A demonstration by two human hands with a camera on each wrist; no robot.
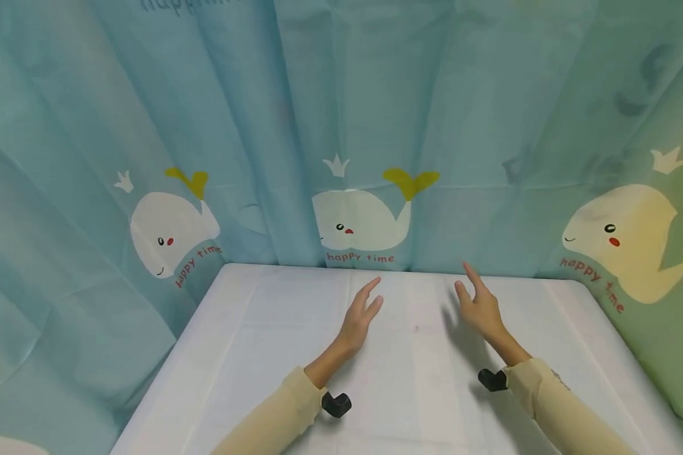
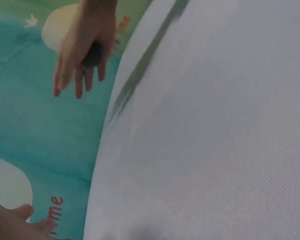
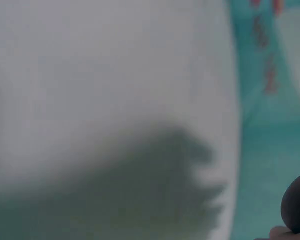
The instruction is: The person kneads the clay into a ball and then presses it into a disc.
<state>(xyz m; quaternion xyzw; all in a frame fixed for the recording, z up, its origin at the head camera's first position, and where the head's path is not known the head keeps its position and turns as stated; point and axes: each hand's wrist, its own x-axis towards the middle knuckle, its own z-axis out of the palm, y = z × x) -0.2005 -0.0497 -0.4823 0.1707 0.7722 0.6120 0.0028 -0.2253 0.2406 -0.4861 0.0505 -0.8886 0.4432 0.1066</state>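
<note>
My left hand point(image 1: 357, 321) is held over the white tabletop with its thumb and fingers apart. Nothing shows between them. A few of its fingertips point(image 2: 24, 212) enter the lower left of the left wrist view. Across from it, my right hand point(image 1: 479, 309) hovers with index finger and thumb spread. A small dark rounded thing point(image 2: 93, 55) lies against the right palm in the left wrist view, with the fingers stretched past it. Its kind is unclear, and the back of the hand hides it in the head view. The same dark shape shows at the right wrist view's lower right corner.
Below the hands spreads a white table point(image 1: 284, 303) with rounded far corners. Blue-green curtains point(image 1: 364, 126) printed with whales hang behind it and at both sides. A black device point(image 1: 336, 405) sits at the left wrist, another black device point(image 1: 492, 380) at the right.
</note>
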